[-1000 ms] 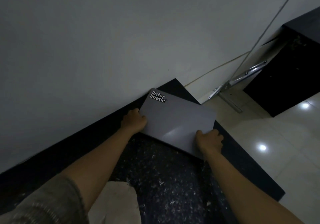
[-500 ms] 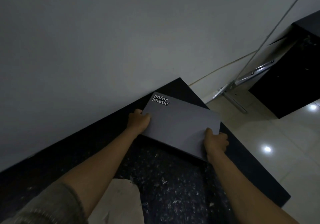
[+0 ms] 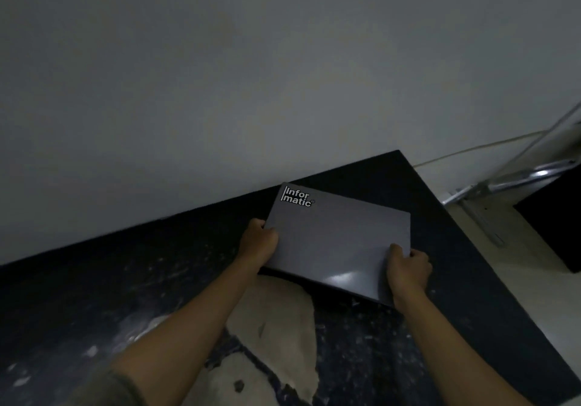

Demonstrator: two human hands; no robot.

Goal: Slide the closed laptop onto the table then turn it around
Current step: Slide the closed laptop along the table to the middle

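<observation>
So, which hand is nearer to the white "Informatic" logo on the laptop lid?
Left. The left hand grips the laptop side just below the logo; the right hand holds the opposite, near corner.

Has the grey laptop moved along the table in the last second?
Cannot tell: the laptop sits as near the table's far corner as before; the head camera itself shifted.

Laptop [image 3: 339,242] pulled nearer me across the table [image 3: 456,248], now over the worn pale patch [image 3: 276,317]. My right hand [image 3: 407,269] has shifted further round its corner.
</observation>
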